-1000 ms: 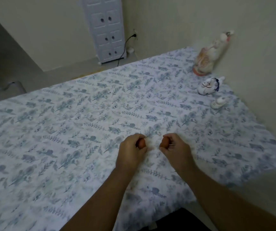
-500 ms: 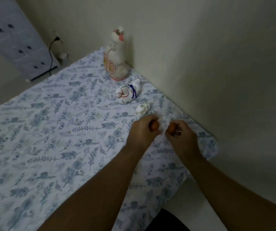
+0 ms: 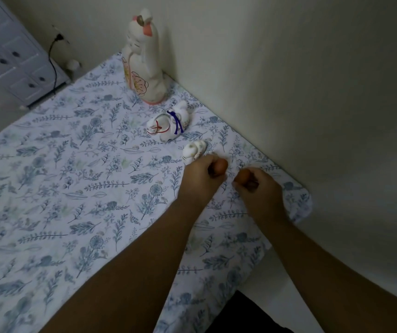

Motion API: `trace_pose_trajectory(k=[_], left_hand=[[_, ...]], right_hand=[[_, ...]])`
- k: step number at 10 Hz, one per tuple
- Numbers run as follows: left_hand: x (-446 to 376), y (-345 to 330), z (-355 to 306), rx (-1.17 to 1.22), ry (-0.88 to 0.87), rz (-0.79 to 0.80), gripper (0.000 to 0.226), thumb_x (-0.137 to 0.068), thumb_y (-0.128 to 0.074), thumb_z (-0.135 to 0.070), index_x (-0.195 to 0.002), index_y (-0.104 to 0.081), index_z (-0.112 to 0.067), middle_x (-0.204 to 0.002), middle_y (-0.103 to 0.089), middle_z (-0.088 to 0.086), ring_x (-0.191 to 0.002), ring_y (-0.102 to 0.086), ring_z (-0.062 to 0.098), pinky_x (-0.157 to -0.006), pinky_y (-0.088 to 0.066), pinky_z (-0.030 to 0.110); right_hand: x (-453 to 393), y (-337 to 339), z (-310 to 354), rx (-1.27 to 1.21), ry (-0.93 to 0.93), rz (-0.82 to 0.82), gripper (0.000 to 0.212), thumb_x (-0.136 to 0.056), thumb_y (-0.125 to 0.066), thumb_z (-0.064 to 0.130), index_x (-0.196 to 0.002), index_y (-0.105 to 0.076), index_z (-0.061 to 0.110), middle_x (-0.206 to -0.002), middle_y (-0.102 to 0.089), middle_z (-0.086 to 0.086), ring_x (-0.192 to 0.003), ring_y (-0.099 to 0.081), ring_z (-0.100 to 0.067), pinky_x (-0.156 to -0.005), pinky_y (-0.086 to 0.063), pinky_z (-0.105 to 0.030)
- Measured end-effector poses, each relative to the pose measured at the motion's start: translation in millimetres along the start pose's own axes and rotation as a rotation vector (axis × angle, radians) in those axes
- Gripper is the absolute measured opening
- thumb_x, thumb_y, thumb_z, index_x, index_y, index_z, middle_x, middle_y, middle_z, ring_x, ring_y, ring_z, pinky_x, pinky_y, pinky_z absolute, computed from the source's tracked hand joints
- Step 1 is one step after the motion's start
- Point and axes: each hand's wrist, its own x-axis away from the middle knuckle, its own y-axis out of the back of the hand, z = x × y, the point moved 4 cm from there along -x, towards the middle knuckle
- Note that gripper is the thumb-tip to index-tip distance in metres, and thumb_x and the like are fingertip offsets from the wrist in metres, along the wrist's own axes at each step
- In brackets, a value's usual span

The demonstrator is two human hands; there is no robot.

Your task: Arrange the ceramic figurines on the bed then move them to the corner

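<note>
Together, two small brown figurines were gripped low over the bed (image 3: 77, 188): one (image 3: 221, 165) pinched in the left hand (image 3: 201, 181), the other (image 3: 243, 176) in the right hand (image 3: 258, 192). Just beyond the left knuckles lay a small white figurine (image 3: 194, 151), then a ribboned one (image 3: 168, 126), and farthest the tall cat figurine (image 3: 143, 66) by the wall.

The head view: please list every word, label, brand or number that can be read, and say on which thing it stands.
None can be read. The tall cat figurine bears only painted flowers, the bed sheet only a leaf print, and the white cabinet shows no lettering.
</note>
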Motion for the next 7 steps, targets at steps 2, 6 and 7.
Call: trace_pose_trajectory(k=[2, 6, 7], left_hand=[[-2, 0, -3, -0.029, -0.047, 0.069, 0.026, -0.073, -0.082, -0.009, -0.097, -0.073, -0.015, -0.092, -0.074, -0.001, -0.085, -0.066, 0.012, -0.073, -0.049, 0.010], [5, 1, -9, -0.017, -0.096, 0.085, 0.042, -0.073, -0.079, -0.004, -0.113, -0.069, -0.016, -0.106, -0.072, 0.001, -0.092, -0.063, 0.012, -0.081, -0.051, 0.023], [20, 15, -10, 0.026, -0.088, 0.037, 0.051, -0.078, -0.080, -0.015, -0.126, -0.064, -0.015, -0.113, -0.066, -0.004, -0.097, -0.056, 0.004, -0.083, -0.044, 0.012]], right_hand=[[9, 3, 0, -0.021, -0.028, -0.011, 0.019, -0.079, -0.083, 0.018, -0.091, -0.070, 0.024, -0.082, -0.068, 0.017, -0.083, -0.061, 0.018, -0.067, -0.044, 0.000], [22, 2, 7, 0.013, 0.044, 0.011, 0.036, -0.073, -0.087, 0.019, -0.101, -0.065, 0.020, -0.094, -0.067, 0.008, -0.091, -0.062, -0.005, -0.079, -0.051, -0.015], [29, 9, 19, 0.132, 0.075, -0.051, 0.070, -0.070, -0.088, 0.036, -0.130, -0.057, 0.019, -0.121, -0.061, -0.001, -0.117, -0.050, -0.019, -0.087, -0.042, -0.031]])
